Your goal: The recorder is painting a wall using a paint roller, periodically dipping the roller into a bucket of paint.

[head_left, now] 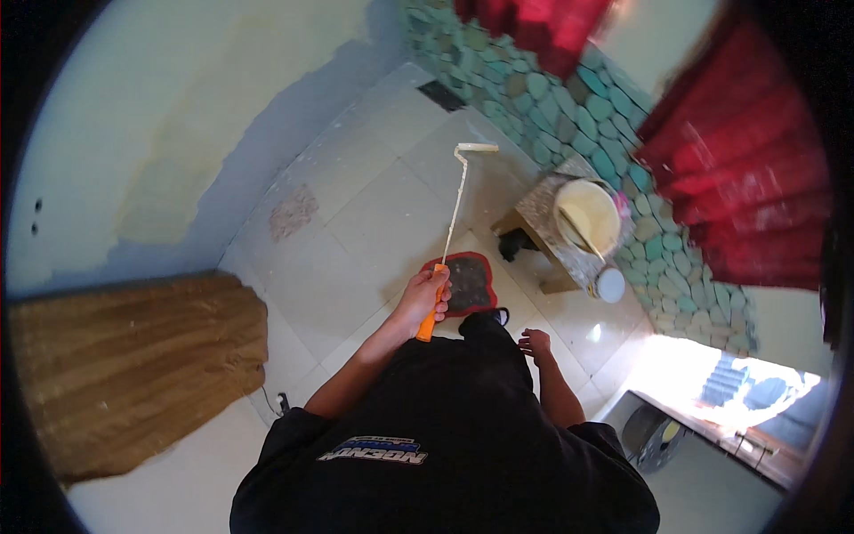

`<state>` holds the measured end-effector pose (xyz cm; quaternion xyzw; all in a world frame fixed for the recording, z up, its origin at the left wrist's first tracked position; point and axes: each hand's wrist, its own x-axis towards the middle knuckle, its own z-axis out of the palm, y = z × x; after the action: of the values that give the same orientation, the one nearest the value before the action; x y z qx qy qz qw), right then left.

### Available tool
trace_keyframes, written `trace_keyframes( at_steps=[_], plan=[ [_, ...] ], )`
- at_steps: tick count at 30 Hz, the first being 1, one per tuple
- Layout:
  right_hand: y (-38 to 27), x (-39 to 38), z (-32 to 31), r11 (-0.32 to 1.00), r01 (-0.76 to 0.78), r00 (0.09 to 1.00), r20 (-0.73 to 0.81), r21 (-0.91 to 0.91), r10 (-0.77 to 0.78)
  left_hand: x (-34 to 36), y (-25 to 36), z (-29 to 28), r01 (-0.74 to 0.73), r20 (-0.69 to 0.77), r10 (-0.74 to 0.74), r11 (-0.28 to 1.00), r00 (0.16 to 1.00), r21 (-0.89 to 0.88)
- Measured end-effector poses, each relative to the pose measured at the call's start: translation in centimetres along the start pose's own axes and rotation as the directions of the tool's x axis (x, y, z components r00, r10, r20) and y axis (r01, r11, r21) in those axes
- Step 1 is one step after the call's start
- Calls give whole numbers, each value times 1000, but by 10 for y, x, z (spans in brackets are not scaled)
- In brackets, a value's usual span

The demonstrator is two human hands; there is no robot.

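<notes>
My left hand is closed round the orange handle of a paint roller. Its thin, paint-specked metal frame points away from me over the floor, ending in a narrow pale crosspiece. Low beside my body, my right hand hangs with loose fingers somewhat apart and nothing visible in it. To the right, a bucket of cream paint stands on a small stained wooden bench. A stick-like handle leans across the bucket's opening. By the bench's near corner is a round white-topped container.
A dark mat with a red border lies by my feet on the tiled floor. Red curtains hang against the green stone wall. At left are a partly painted wall and a brown cloth.
</notes>
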<state>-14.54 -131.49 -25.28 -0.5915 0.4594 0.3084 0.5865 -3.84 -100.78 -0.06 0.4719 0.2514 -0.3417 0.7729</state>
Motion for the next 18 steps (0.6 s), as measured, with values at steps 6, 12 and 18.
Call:
trace_keyframes(
  at_steps=[6, 12, 18],
  plan=[
    [-13, -15, 106, 982, 84, 990, 122, -169, -64, -67, 13, -112, -168, -191, 153, 984, 970, -66],
    [-18, -11, 182, 977, 157, 988, 20, -145, -156, -120, 24, -218, -313, -354, 270, 947, 895, -70],
    [-26, -23, 240, 948, 176, 984, 52, -264, -168, -165, 22, -303, -452, -517, 311, 875, 798, -171]
  ],
)
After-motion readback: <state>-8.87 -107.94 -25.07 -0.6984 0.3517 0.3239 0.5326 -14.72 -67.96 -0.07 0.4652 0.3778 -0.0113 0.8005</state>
